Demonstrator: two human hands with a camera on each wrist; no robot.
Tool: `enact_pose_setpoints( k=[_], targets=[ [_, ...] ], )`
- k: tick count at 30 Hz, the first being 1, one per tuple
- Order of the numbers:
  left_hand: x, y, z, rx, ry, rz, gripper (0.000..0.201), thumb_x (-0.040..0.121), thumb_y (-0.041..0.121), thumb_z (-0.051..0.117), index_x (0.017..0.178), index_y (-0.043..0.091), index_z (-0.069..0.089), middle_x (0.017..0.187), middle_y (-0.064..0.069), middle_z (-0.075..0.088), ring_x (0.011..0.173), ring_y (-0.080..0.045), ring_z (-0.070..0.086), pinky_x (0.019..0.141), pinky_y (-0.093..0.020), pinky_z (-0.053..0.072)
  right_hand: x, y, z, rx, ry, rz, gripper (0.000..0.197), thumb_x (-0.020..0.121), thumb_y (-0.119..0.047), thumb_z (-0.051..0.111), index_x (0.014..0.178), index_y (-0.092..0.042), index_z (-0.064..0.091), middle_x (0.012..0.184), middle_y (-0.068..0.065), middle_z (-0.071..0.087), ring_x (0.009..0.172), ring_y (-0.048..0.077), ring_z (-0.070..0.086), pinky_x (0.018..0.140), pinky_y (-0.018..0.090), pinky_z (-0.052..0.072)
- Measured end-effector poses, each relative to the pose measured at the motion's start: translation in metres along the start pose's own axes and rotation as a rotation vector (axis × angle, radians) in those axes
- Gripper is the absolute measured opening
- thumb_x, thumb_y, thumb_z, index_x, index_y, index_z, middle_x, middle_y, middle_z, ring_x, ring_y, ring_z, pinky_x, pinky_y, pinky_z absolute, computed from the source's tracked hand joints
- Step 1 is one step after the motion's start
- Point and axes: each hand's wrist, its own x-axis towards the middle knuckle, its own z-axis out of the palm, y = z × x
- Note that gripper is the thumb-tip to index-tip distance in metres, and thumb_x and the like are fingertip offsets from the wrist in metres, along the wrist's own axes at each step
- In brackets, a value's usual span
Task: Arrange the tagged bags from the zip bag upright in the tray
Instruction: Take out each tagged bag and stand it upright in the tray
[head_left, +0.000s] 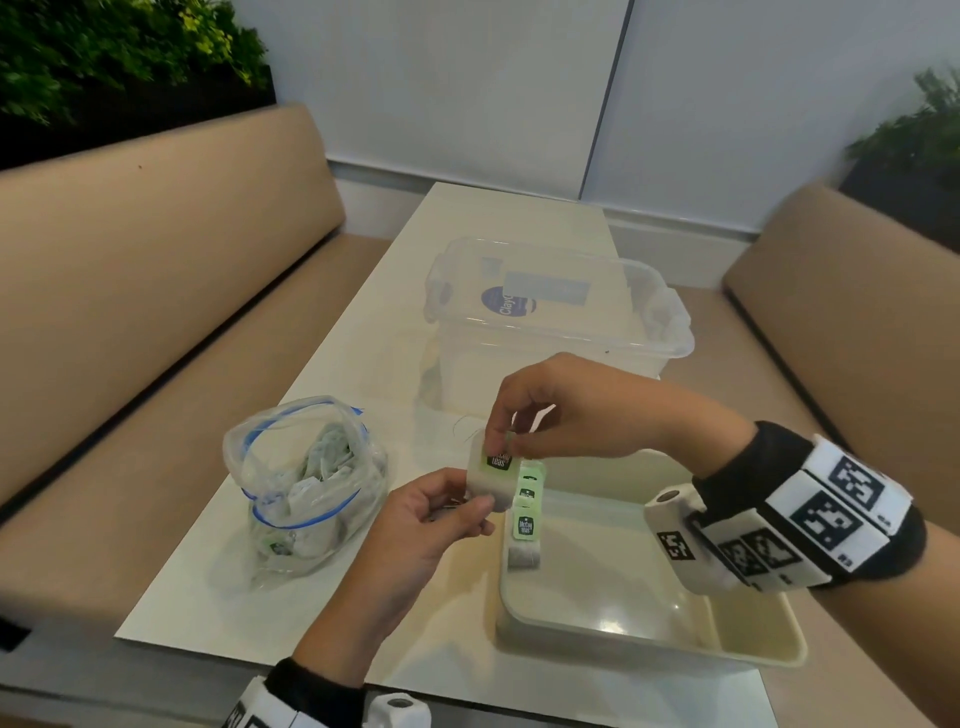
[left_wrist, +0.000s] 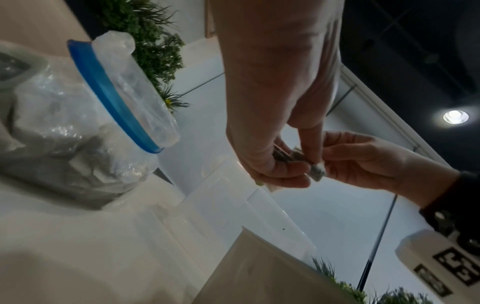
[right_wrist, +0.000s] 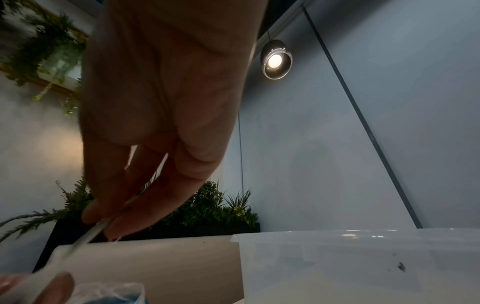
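Both hands are on one tagged bag (head_left: 492, 478) above the tray's near-left corner: the right hand (head_left: 561, 410) pinches its top, the left hand (head_left: 441, 514) pinches its lower edge. In the tray (head_left: 675, 639), a short row of tagged bags (head_left: 525, 514) stands against the left wall, three or so, hard to count from here. The zip bag (head_left: 306, 488) sits open to the left, plenty left inside. So, early days. Pale table (head_left: 218, 597), a clear lidded bin (head_left: 561, 317) behind, tan benches (head_left: 145, 260) either side, greenery along the wall.
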Motion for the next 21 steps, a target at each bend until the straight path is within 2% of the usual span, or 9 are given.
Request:
enact_pose_setpoints(
  k=[2,5,8,11,14,16,19,21],
  targets=[
    [0.000,-0.002,-0.001,0.063,0.049,0.029,0.017,0.074,0.017,0.072,0.090,0.012,0.072,0.089,-0.010,0.074,0.070,-0.013,0.064,0.070,-0.018,0.051,-0.001,0.001,0.002,-0.021,0.028,-0.018,0.018,0.085,-0.010,0.065,0.090,-0.024,0.073,0.090,-0.011,0.069,0.077,0.001,0.063,0.068,0.008,0.047],
    [0.000,-0.003,-0.003,0.144,0.115,0.036,0.011,0.082,0.007,0.067,0.089,0.013,0.072,0.084,-0.008,0.073,0.070,-0.012,0.065,0.068,-0.016,0.051,-0.004,0.006,0.005,-0.068,0.040,-0.040,0.023,0.081,-0.004,0.065,0.087,-0.024,0.074,0.089,-0.011,0.068,0.075,0.003,0.064,0.066,0.008,0.046],
    [0.003,-0.008,-0.013,0.110,0.196,-0.026,0.024,0.091,-0.005,0.050,0.095,0.010,0.068,0.092,-0.009,0.072,0.076,-0.014,0.067,0.070,-0.018,0.054,-0.012,0.019,0.009,-0.136,0.007,-0.005,0.026,0.081,-0.003,0.062,0.085,-0.025,0.075,0.091,-0.011,0.069,0.072,0.001,0.060,0.065,0.008,0.043],
    [0.002,-0.008,-0.022,0.085,0.227,-0.056,0.035,0.093,-0.010,0.039,0.103,0.012,0.064,0.103,-0.009,0.069,0.086,-0.015,0.068,0.074,-0.018,0.055,-0.019,0.033,0.022,-0.211,-0.156,0.093,0.029,0.083,-0.007,0.054,0.089,-0.027,0.075,0.095,-0.011,0.071,0.078,0.000,0.059,0.072,0.011,0.043],
    [0.000,-0.006,-0.025,0.113,0.235,-0.027,0.032,0.093,-0.008,0.043,0.106,0.015,0.062,0.114,-0.003,0.062,0.096,-0.016,0.068,0.080,-0.019,0.055,-0.019,0.044,0.040,-0.217,-0.395,0.199,0.032,0.088,-0.009,0.049,0.100,-0.027,0.073,0.106,-0.008,0.070,0.093,0.007,0.061,0.090,0.025,0.047],
    [-0.001,-0.006,-0.025,0.135,0.238,-0.009,0.030,0.093,-0.005,0.047,0.109,0.018,0.060,0.120,0.002,0.054,0.099,-0.015,0.068,0.084,-0.019,0.054,-0.016,0.049,0.050,-0.153,-0.498,0.237,0.032,0.090,-0.008,0.050,0.106,-0.024,0.072,0.107,-0.005,0.069,0.096,0.010,0.060,0.094,0.027,0.046],
    [-0.002,-0.008,-0.025,0.133,0.243,0.002,0.031,0.094,-0.001,0.048,0.114,0.021,0.056,0.127,0.005,0.047,0.105,-0.015,0.066,0.088,-0.021,0.053,-0.009,0.053,0.063,-0.097,-0.576,0.299,0.036,0.089,-0.004,0.048,0.114,-0.021,0.068,0.100,-0.003,0.064,0.103,0.018,0.060,0.098,0.032,0.044],
    [-0.001,-0.009,-0.024,0.126,0.251,0.006,0.034,0.094,0.000,0.049,0.117,0.025,0.053,0.130,0.002,0.045,0.109,-0.018,0.063,0.087,-0.023,0.053,-0.003,0.056,0.068,-0.121,-0.573,0.331,0.039,0.089,-0.003,0.046,0.118,-0.020,0.066,0.109,0.002,0.064,0.108,0.021,0.057,0.100,0.032,0.043]
  ],
)
